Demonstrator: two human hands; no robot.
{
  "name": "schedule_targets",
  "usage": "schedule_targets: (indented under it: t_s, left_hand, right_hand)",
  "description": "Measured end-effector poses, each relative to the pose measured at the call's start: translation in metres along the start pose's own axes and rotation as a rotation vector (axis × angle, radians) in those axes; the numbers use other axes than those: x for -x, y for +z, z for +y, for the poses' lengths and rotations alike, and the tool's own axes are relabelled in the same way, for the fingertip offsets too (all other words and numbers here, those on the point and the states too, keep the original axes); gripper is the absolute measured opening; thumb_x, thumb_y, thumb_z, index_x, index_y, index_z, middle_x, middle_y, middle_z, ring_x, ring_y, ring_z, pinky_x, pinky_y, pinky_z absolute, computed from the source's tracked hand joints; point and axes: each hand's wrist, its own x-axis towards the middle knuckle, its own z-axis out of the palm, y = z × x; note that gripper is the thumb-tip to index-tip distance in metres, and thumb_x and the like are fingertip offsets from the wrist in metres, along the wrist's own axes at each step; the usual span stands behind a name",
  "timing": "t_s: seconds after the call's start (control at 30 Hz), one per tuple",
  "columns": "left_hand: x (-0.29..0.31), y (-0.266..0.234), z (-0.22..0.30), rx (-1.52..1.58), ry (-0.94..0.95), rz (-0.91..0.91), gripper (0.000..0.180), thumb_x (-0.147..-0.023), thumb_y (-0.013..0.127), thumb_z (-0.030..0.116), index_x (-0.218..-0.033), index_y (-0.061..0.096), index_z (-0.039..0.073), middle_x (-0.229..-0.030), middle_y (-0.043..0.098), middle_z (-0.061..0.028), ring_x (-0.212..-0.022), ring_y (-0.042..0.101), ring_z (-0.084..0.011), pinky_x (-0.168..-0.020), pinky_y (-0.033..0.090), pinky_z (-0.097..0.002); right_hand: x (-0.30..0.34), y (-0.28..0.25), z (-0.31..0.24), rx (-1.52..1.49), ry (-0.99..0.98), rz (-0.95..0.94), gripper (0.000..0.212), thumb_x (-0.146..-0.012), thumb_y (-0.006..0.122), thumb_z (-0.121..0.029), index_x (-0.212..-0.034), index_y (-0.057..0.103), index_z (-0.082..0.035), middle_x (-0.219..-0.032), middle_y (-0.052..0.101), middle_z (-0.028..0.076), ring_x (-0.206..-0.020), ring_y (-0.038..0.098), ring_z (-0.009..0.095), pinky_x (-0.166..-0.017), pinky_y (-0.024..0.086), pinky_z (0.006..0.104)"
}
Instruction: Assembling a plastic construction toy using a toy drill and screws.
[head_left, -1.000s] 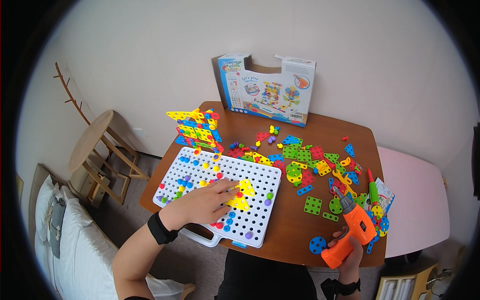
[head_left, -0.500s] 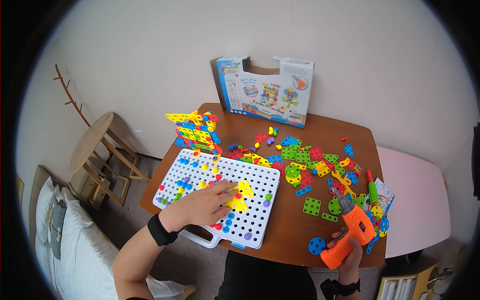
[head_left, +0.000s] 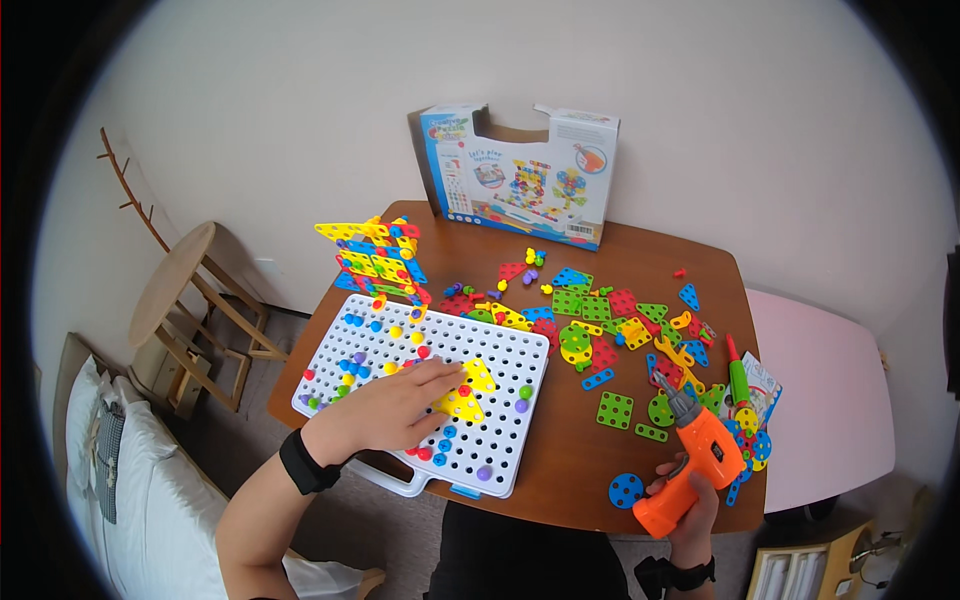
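My left hand (head_left: 395,408) lies across the white pegboard (head_left: 512,462), fingers stretched out and open. Its fingertips touch yellow triangular plates (head_left: 479,377) on the board, where a red screw sits. Part of the plates is hidden under the hand. Coloured screws dot the board, among them blue ones (head_left: 443,446) beside my wrist side and a purple one (head_left: 484,473) near the front corner. At the table's right front, my right hand (head_left: 692,512) is closed round the handle of an orange toy drill (head_left: 711,449), whose grey bit points up and left.
Behind the board stands a built frame of coloured plates (head_left: 375,262). Loose plates (head_left: 614,410) and screws spread over the table's right half, with a green screwdriver (head_left: 738,381) among them. A cardboard box (head_left: 525,180) stands at the back. A blue disc (head_left: 626,491) lies near the drill.
The whole view has shifted slightly, moving the table and its things a little left. My left hand stays on the yellow plates and my right hand keeps hold of the toy drill.
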Motion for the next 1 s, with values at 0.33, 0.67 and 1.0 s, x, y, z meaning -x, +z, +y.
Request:
schedule_targets:
  t_s: [0.33, 0.67, 1.0]
  left_hand:
    - [-0.0024, -0.0005, -0.0011, -0.029, 0.0, 0.011, 0.047, -0.083, 0.05, 0.017, -0.124, 0.038, -0.001, -0.122, 0.043, -0.0161, -0.112, 0.044, -0.0299, -0.093, 0.037, -0.0347]
    - [-0.0054, -0.0001, -0.0035, -0.023, 0.007, 0.023, 0.04, -0.083, 0.049, 0.016, -0.118, 0.045, -0.004, -0.123, 0.044, -0.0153, -0.115, 0.042, -0.0276, -0.097, 0.033, -0.0342]
    - [-0.0086, -0.0023, -0.0029, -0.021, -0.002, 0.015, 0.04, -0.082, 0.052, 0.015, -0.116, 0.046, -0.004, -0.121, 0.044, -0.0148, -0.113, 0.042, -0.0278, -0.096, 0.034, -0.0336]
  right_hand:
    - [-0.0001, 0.0011, -0.0013, 0.037, -0.003, -0.001, 0.038, -0.078, 0.05, -0.027, -0.107, 0.044, -0.003, -0.086, 0.058, 0.014, -0.065, 0.06, 0.026, -0.058, 0.05, 0.038]
    - [0.0, 0.0026, -0.0015, 0.04, 0.0, 0.001, 0.038, -0.078, 0.049, -0.028, -0.107, 0.044, -0.003, -0.086, 0.058, 0.014, -0.065, 0.059, 0.025, -0.058, 0.049, 0.0371]
    - [0.0019, 0.0083, -0.0027, 0.067, -0.019, 0.021, 0.038, -0.079, 0.047, -0.028, -0.107, 0.044, -0.002, -0.084, 0.057, 0.013, -0.064, 0.059, 0.023, -0.058, 0.049, 0.0359]
